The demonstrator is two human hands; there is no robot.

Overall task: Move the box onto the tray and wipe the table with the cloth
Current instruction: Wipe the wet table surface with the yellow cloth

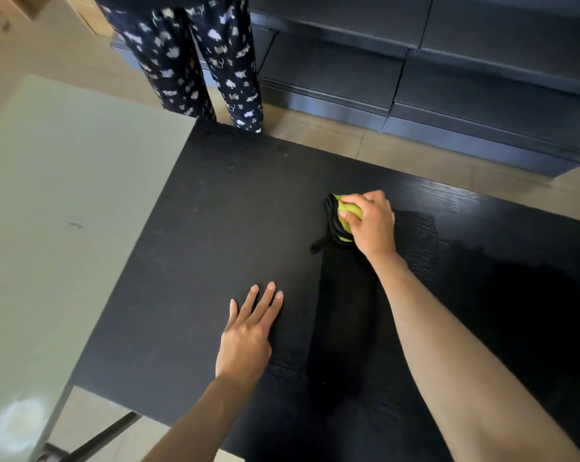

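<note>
While left hand [247,341] rests flat, right hand [372,221] presses cloth [343,216] onto table [198,261].

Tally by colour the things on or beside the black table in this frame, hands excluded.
Black: 1, the black table
Yellow-green with black edging: 1, the cloth under the right hand
Pale grey-green: 1, the adjoining table
Total: 3

No box or tray in view.

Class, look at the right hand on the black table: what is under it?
A bunched yellow-green cloth with dark edging lies under the right hand, pressed on the black table. The hand covers the rest of the cloth.
</note>
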